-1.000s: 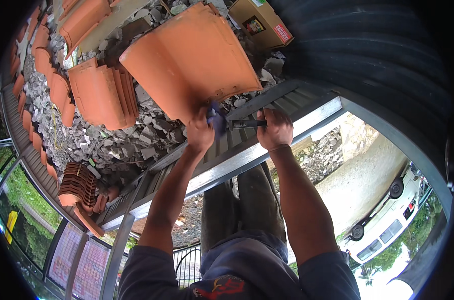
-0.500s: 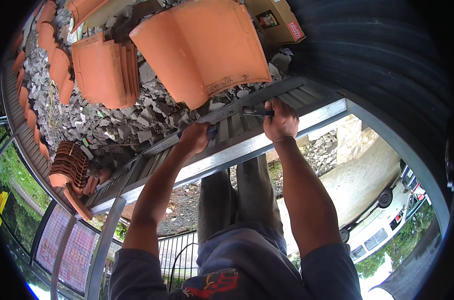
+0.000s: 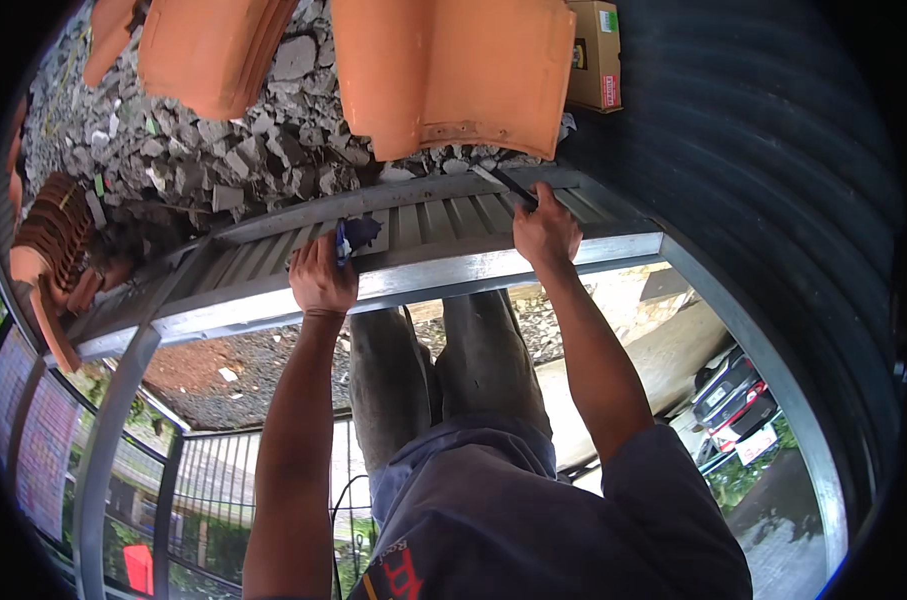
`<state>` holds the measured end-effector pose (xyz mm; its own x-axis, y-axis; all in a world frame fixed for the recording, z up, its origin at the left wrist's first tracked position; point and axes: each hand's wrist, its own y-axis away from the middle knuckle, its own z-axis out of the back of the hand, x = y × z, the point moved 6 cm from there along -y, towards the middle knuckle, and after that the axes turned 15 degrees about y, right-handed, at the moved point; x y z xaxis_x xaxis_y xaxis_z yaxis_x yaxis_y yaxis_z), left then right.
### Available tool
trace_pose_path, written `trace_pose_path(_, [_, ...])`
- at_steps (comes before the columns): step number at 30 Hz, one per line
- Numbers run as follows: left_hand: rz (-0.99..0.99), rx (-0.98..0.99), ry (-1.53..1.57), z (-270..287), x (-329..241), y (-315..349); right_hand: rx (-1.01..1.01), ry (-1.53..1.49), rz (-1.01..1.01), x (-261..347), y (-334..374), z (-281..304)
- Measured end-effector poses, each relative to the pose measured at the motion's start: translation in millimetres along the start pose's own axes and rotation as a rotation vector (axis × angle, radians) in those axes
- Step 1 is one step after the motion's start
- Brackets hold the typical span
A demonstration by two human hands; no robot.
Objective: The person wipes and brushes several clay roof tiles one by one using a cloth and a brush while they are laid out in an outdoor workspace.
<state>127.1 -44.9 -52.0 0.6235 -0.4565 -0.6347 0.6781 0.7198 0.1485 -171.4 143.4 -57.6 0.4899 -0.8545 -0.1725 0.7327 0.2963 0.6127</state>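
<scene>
My right hand [image 3: 546,232] is closed on a tool with a black handle [image 3: 514,186] and a narrow pale end that points up and left; its exact kind is unclear. This hand is over the right part of the bright metal beam [image 3: 443,267]. Further left, my left hand [image 3: 321,275] is closed at the same beam, its fingers round a crumpled dark blue thing [image 3: 359,234] with a little white on it. Beyond both hands runs a ribbed metal strip [image 3: 438,222]. A large orange roof tile [image 3: 463,75] lies just past it.
Grey rubble [image 3: 263,160] spreads behind the strip. More orange tiles [image 3: 208,50] lie at the upper left, and a stack of curved tiles [image 3: 58,225] stands at the far left. A cardboard box [image 3: 598,55] leans by the dark corrugated wall [image 3: 733,130]. A car [image 3: 728,400] is below.
The view has shifted. My left hand has come nearer and lower onto the bright beam with the blue thing. My right hand still holds the tool, now tilted up.
</scene>
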Motion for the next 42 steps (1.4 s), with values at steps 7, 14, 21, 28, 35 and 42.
trace_pose_path(7, [0.050, -0.056, 0.006, -2, -1, -3, 0.358, -0.512, 0.240, 2, -54, -44])
trace_pose_path(14, [0.100, -0.075, -0.018, -1, 3, 7, -0.134, -0.737, 0.258, 30, -54, -51])
trace_pose_path(21, [0.067, -0.129, -0.004, 1, -7, -2, -0.041, -0.453, -0.092, 97, -62, -102])
trace_pose_path(28, [0.141, -0.078, -0.050, 5, 11, 16, 0.821, -1.511, 0.194, 177, -8, -128])
trace_pose_path(35, [0.083, -0.078, -0.012, -8, -3, -8, 0.429, -1.087, 0.259, 127, -57, -112])
trace_pose_path(42, [0.126, -0.049, -0.020, 1, 7, 9, 0.018, -0.579, -0.119, 49, -59, -85])
